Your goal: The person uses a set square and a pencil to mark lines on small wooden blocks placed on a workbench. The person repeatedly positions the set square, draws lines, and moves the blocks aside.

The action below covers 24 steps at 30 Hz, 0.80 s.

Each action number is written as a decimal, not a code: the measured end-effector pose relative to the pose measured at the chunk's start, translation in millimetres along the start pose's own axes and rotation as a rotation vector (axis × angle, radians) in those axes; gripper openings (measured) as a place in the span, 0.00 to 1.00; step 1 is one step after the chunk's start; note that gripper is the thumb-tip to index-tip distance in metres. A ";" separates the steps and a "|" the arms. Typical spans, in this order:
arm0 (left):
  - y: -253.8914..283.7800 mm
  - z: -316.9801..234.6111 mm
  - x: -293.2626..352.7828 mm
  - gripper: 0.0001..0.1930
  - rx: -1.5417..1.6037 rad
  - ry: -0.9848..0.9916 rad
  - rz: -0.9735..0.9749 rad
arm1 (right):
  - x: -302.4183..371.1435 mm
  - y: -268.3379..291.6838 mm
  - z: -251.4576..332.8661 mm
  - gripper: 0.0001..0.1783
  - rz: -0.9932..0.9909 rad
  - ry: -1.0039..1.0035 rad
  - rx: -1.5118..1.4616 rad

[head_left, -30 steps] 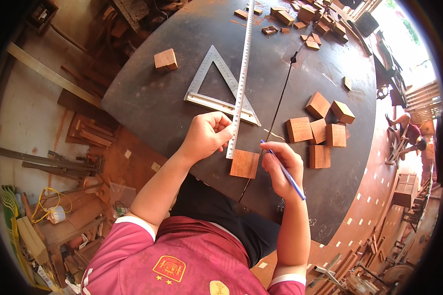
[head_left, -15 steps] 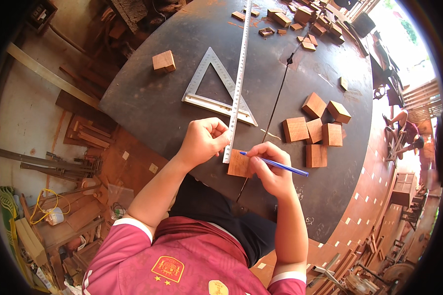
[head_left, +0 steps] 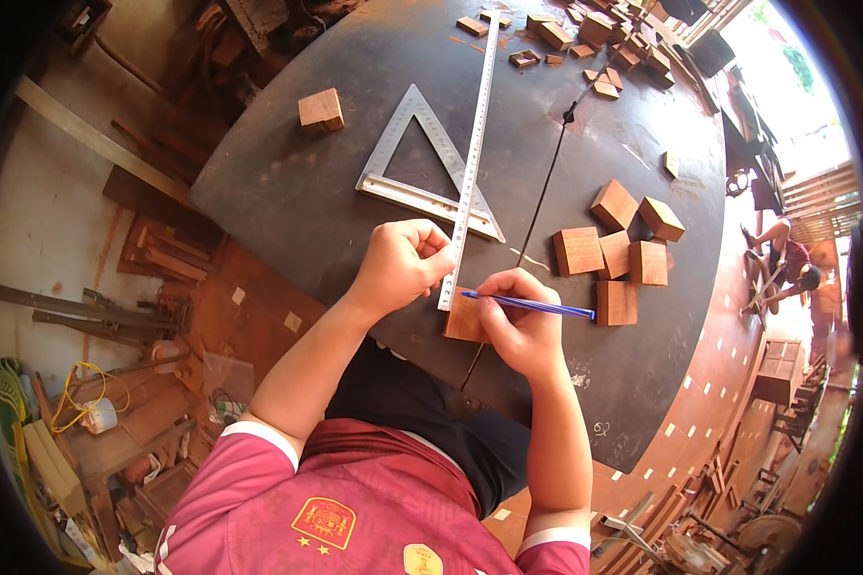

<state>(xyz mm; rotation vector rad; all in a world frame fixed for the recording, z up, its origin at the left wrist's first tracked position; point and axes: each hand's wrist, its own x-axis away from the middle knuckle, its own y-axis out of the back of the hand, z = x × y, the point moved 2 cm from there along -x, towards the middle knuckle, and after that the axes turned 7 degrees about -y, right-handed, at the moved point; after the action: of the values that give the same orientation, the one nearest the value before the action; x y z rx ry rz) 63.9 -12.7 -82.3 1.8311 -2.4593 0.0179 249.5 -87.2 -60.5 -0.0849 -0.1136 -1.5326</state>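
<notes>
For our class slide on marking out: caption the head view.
Left hand steadies a steel ruler on a wooden block; right hand holds a blue pen.

Dark round tabletop point(head_left: 288, 201) in front of me, surface scuffed and dusty. Metal triangle square point(head_left: 422, 158) lying flat near middle. Long steel ruler point(head_left: 473, 144) laid across triangle's right side, running from far edge toward me. Small wood block point(head_left: 464, 321) under ruler's near end. Lone wood cube point(head_left: 321, 109) off to left. Cluster of wood blocks point(head_left: 623, 249) to right, some touching. More small blocks point(head_left: 585, 38) scattered along far edge. Thin dark rod point(head_left: 542, 192) beside ruler.
</notes>
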 end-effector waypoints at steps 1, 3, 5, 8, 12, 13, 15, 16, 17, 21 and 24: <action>0.0 -0.1 -0.4 0.08 0.002 0.003 0.001 | 0.0 -0.3 -0.7 0.01 -0.008 0.001 0.012; 0.1 -0.2 -0.7 0.08 0.006 0.005 0.003 | 0.5 0.0 -1.2 0.02 -0.011 -0.003 0.040; 0.5 -0.1 -0.6 0.08 0.008 0.007 0.004 | 1.4 0.3 -1.0 0.03 0.000 -0.013 0.070; 0.6 -0.4 -0.5 0.08 0.007 0.007 0.004 | 2.0 0.0 -0.6 0.03 0.000 -0.005 0.088; -0.1 0.4 -0.3 0.08 0.006 0.008 -0.002 | 1.4 -1.1 -3.1 0.01 -0.029 -0.007 0.055; -0.1 0.6 -0.4 0.08 0.005 0.008 -0.004 | 1.2 -0.9 -2.4 0.01 -0.028 -0.005 0.058; 0.2 0.5 -0.5 0.08 -0.005 0.000 -0.005 | 1.4 -0.5 -1.2 0.02 -0.018 0.003 0.067; 0.4 0.4 -0.6 0.08 -0.009 -0.004 -0.005 | 1.7 -0.2 -0.7 0.03 -0.010 0.010 0.073; 0.3 0.5 -0.7 0.08 -0.010 -0.003 -0.004 | 1.8 -0.1 -0.5 0.03 -0.002 0.016 0.079; 0.5 0.0 -0.1 0.08 -0.009 0.002 0.000 | 1.8 0.3 -0.7 0.04 0.004 0.019 0.089; 0.3 0.0 0.5 0.07 -0.011 0.006 -0.003 | 2.0 0.3 -0.3 0.04 0.009 0.011 0.090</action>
<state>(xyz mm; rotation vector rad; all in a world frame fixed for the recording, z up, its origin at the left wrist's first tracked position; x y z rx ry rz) 63.4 -13.1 -82.2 1.8280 -2.4470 0.0094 249.8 -89.2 -60.5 -0.0051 -0.1734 -1.5164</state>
